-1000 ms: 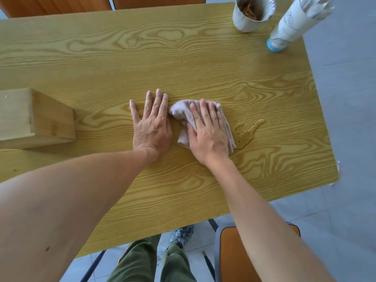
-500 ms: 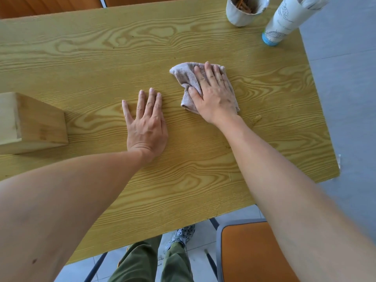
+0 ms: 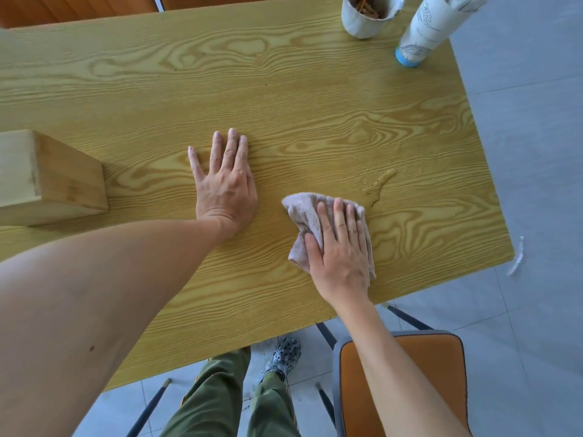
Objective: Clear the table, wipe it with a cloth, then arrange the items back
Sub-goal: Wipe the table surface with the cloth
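Note:
A yellow wood-grain table (image 3: 284, 99) fills the view. My right hand (image 3: 342, 253) presses flat, fingers straight, on a folded beige cloth (image 3: 303, 216) near the table's front right. Just beyond the cloth lies a small wet smear (image 3: 378, 184). My left hand (image 3: 225, 184) rests flat on the bare tabletop to the left of the cloth, holding nothing. A wooden box (image 3: 47, 178) stands at the left edge. At the far right corner stand a white cup (image 3: 366, 17) with brown sticks in it and a tall white holder (image 3: 426, 29) with a blue base.
An orange-seated chair (image 3: 410, 373) stands below the table's front right edge, next to my legs and shoe (image 3: 280, 357). Grey tiled floor (image 3: 536, 152) lies right of the table. A wooden chair back (image 3: 79, 7) shows beyond the far edge.
My right hand has drawn the cloth back toward me, from the far middle of the table to the front right, after pushing it away. The left hand stays flat in place.

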